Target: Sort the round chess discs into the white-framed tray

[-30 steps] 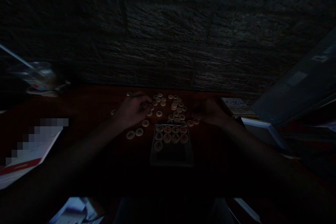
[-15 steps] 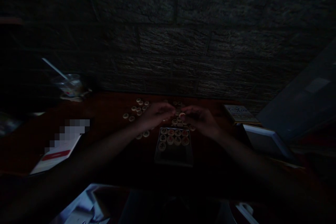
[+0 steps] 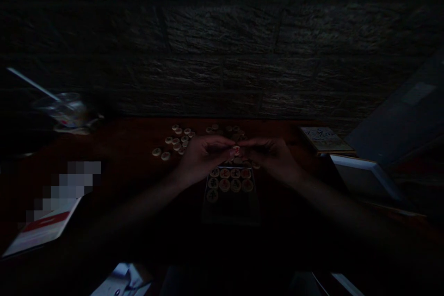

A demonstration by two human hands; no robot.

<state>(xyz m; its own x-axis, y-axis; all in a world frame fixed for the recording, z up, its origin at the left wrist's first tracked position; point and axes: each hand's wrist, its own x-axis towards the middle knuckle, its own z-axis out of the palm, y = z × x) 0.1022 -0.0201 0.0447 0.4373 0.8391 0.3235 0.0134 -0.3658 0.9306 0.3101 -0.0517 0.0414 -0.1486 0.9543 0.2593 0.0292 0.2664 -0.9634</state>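
Between the fingertips of my left hand [image 3: 204, 155] and my right hand [image 3: 275, 155] is a round xiangqi piece [image 3: 237, 150] with a red character facing me. Both hands pinch it just above the far edge of a shallow box [image 3: 231, 212]. Inside the box, xiangqi pieces [image 3: 225, 185] with red and black characters lie in rows at the far end. Loose xiangqi pieces [image 3: 175, 141] are scattered left of my left hand, and more pieces [image 3: 233, 129] lie behind my fingers, partly hidden. The light is dim.
A plastic cup [image 3: 67, 111] with a straw stands at the back left. A pale card with a red band [image 3: 46, 222] lies at the left. On the right are a box lid [image 3: 364, 175] and a printed booklet or box [image 3: 322, 138]. A stone wall [image 3: 222, 55] rises behind the table.
My left hand has come in to the right and now meets my right hand at the piece, which has turned its red character toward me. The camera view has shifted slightly.
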